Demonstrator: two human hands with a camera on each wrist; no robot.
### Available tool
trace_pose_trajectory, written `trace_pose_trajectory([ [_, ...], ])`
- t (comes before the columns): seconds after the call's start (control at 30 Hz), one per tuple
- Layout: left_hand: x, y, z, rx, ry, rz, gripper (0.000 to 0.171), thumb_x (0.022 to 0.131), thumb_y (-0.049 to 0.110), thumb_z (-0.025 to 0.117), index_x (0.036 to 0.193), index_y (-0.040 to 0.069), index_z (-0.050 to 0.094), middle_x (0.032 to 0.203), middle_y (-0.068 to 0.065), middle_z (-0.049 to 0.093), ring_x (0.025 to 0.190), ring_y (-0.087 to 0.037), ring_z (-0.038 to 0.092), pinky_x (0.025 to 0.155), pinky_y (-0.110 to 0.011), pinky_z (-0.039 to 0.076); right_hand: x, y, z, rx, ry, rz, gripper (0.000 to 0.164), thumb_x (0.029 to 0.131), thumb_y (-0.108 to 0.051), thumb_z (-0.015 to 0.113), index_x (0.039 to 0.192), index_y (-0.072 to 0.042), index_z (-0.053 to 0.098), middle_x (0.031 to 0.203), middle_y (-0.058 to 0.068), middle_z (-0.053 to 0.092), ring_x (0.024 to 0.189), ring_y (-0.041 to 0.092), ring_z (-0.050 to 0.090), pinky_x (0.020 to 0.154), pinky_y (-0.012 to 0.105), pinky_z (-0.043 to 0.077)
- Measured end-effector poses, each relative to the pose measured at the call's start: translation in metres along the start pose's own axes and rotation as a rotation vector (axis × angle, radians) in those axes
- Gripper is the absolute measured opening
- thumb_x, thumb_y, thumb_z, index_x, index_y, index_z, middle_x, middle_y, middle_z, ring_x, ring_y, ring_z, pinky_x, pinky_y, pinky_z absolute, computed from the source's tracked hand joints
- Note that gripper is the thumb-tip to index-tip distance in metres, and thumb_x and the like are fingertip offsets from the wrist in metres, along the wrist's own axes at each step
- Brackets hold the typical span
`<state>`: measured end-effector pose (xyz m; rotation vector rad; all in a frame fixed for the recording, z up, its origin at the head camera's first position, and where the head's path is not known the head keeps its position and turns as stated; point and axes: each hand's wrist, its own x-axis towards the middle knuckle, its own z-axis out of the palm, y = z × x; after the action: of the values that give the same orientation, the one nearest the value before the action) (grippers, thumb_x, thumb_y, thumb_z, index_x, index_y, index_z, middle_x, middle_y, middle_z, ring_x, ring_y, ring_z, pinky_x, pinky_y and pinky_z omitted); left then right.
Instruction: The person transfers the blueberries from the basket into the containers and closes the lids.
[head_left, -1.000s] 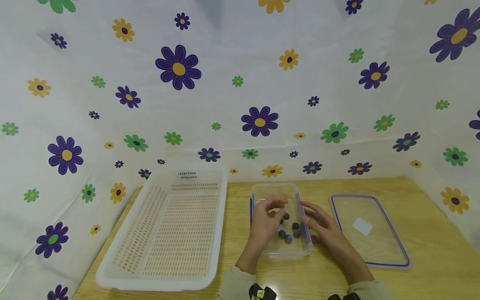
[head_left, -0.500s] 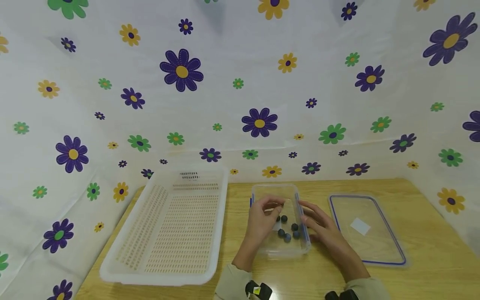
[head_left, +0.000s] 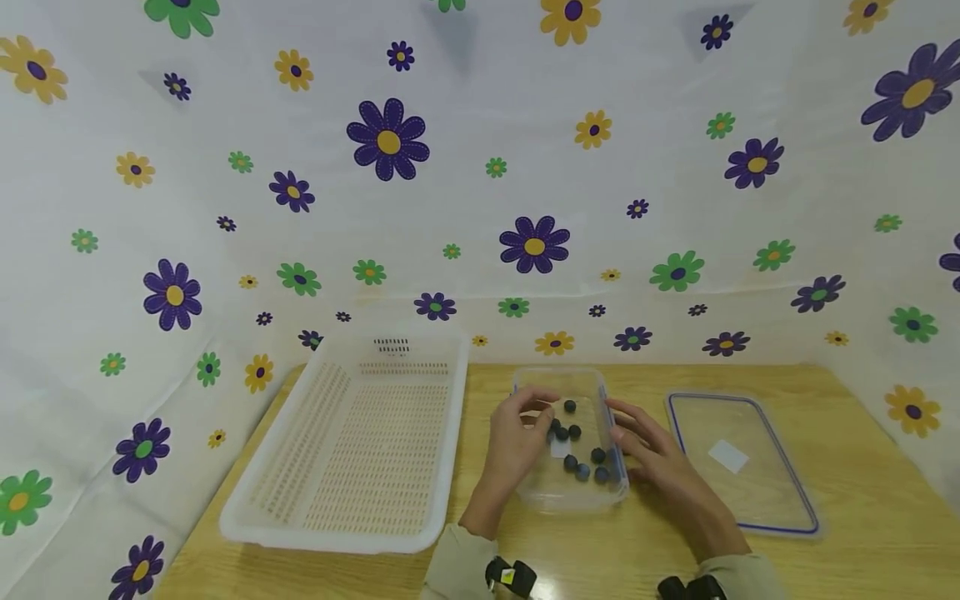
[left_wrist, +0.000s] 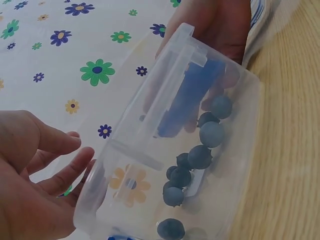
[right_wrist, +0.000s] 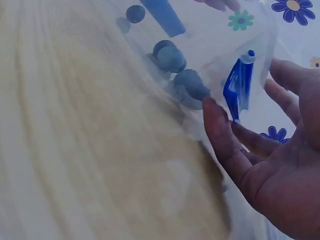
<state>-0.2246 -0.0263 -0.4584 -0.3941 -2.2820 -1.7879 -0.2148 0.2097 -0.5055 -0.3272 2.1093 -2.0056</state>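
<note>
A clear plastic food container [head_left: 562, 502] holds several loose blueberries [head_left: 582, 472], most toward its near and middle parts. One blueberry [head_left: 570, 406] lies farther back, close to my left fingertips. My left hand [head_left: 517, 437] hovers over the container's left rim with its fingers loosely bent; the left wrist view shows nothing between thumb and fingers [left_wrist: 65, 175]. My right hand [head_left: 667, 458] rests its fingertips along the outside of the right wall. In the right wrist view those fingers [right_wrist: 220, 130] lie spread by the blue latch [right_wrist: 240, 87].
Left of the container stands a large white perforated basket [head_left: 450, 467] on the wooden table [head_left: 885, 500]. A clear lid [head_left: 780, 492] with a blue seal and a white label lies to the right. A flower-patterned cloth [head_left: 465, 200] hangs behind.
My left hand has drawn back slightly to the left, and more blueberries show beside its fingertips, one farther back. The right hand keeps its place at the container wall.
</note>
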Motion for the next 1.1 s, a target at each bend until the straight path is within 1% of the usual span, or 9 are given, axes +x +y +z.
trace_pose_trajectory([
  [0.13, 0.001, 0.000, -0.002, 0.022, 0.004, 0.023, 0.017, 0.094, -0.003, 0.066, 0.108, 0.004, 0.074, 0.108, -0.011, 0.074, 0.098, -0.024, 0.070, 0.081, -0.030, 0.058, -0.004, -0.011, -0.006, -0.077, -0.010, 0.001, 0.056, 0.111, -0.032, 0.046, 0.162, -0.017, 0.028, 0.161, 0.028, 0.027, 0.133, 0.053, 0.046, 0.092, 0.049, 0.057],
  [0.33, -0.001, 0.005, 0.005, 0.002, -0.059, 0.028, 0.014, 0.097, 0.001, 0.066, 0.109, 0.006, 0.073, 0.108, -0.007, 0.073, 0.097, -0.019, 0.070, 0.077, -0.025, 0.057, -0.015, -0.028, -0.021, -0.218, 0.011, -0.017, 0.057, 0.111, -0.028, 0.046, 0.162, -0.011, 0.026, 0.159, 0.034, 0.028, 0.130, 0.054, 0.047, 0.089, 0.047, 0.059],
  [0.53, -0.004, 0.014, 0.021, -0.027, -0.115, 0.031, 0.017, 0.099, 0.006, 0.065, 0.114, 0.007, 0.072, 0.112, -0.011, 0.072, 0.095, -0.007, 0.065, 0.078, -0.023, 0.057, -0.028, -0.044, -0.041, -0.322, 0.063, -0.083, 0.057, 0.110, -0.025, 0.049, 0.162, -0.012, 0.028, 0.155, 0.034, 0.035, 0.120, 0.033, 0.062, 0.084, 0.040, 0.061],
  [0.6, -0.005, 0.016, 0.026, -0.043, -0.126, 0.035, 0.018, 0.100, 0.005, 0.064, 0.116, 0.005, 0.071, 0.113, -0.012, 0.071, 0.095, -0.006, 0.065, 0.079, -0.022, 0.056, -0.031, -0.048, -0.049, -0.377, 0.079, -0.099, 0.056, 0.110, -0.024, 0.050, 0.161, -0.010, 0.031, 0.153, 0.035, 0.037, 0.118, 0.036, 0.064, 0.081, 0.038, 0.061],
  [0.7, -0.006, 0.019, 0.033, -0.068, -0.136, 0.055, 0.019, 0.100, 0.003, 0.064, 0.118, 0.003, 0.070, 0.115, -0.011, 0.071, 0.098, -0.007, 0.066, 0.080, -0.021, 0.056, -0.036, -0.051, -0.060, -0.441, 0.104, -0.122, 0.054, 0.110, -0.021, 0.050, 0.159, -0.005, 0.033, 0.151, 0.037, 0.039, 0.119, 0.050, 0.060, 0.079, 0.038, 0.062],
  [0.73, -0.007, 0.021, 0.034, -0.080, -0.134, 0.061, 0.019, 0.100, 0.002, 0.064, 0.118, 0.002, 0.070, 0.116, -0.011, 0.071, 0.099, -0.008, 0.067, 0.081, -0.021, 0.056, -0.038, -0.052, -0.064, -0.461, 0.116, -0.122, 0.054, 0.110, -0.021, 0.050, 0.158, -0.005, 0.033, 0.150, 0.036, 0.039, 0.118, 0.048, 0.061, 0.078, 0.036, 0.062],
  [0.83, -0.008, 0.027, 0.041, -0.137, -0.141, 0.062, 0.021, 0.100, 0.002, 0.064, 0.120, 0.002, 0.069, 0.119, -0.009, 0.070, 0.101, -0.009, 0.067, 0.083, -0.021, 0.057, -0.046, -0.054, -0.077, -0.501, 0.160, -0.110, 0.054, 0.110, -0.022, 0.051, 0.158, -0.003, 0.033, 0.149, 0.036, 0.040, 0.112, 0.019, 0.067, 0.077, 0.032, 0.061],
  [0.93, -0.012, 0.038, 0.051, -0.214, -0.164, 0.023, 0.027, 0.100, 0.003, 0.063, 0.127, 0.004, 0.067, 0.127, -0.009, 0.066, 0.104, -0.008, 0.065, 0.086, -0.021, 0.056, -0.057, -0.054, -0.089, -0.529, 0.220, -0.077, 0.057, 0.109, -0.023, 0.052, 0.159, -0.006, 0.031, 0.147, 0.037, 0.041, 0.101, -0.013, 0.055, 0.074, 0.026, 0.060],
  [1.1, -0.023, 0.059, 0.078, -0.267, -0.195, -0.058, 0.042, 0.101, 0.009, 0.063, 0.143, 0.012, 0.057, 0.142, -0.003, 0.055, 0.115, -0.006, 0.060, 0.092, -0.020, 0.052, -0.072, -0.050, -0.110, -0.545, 0.282, -0.028, 0.061, 0.109, -0.022, 0.052, 0.162, -0.009, 0.026, 0.146, 0.043, 0.037, 0.096, -0.020, 0.047, 0.071, 0.022, 0.058],
])
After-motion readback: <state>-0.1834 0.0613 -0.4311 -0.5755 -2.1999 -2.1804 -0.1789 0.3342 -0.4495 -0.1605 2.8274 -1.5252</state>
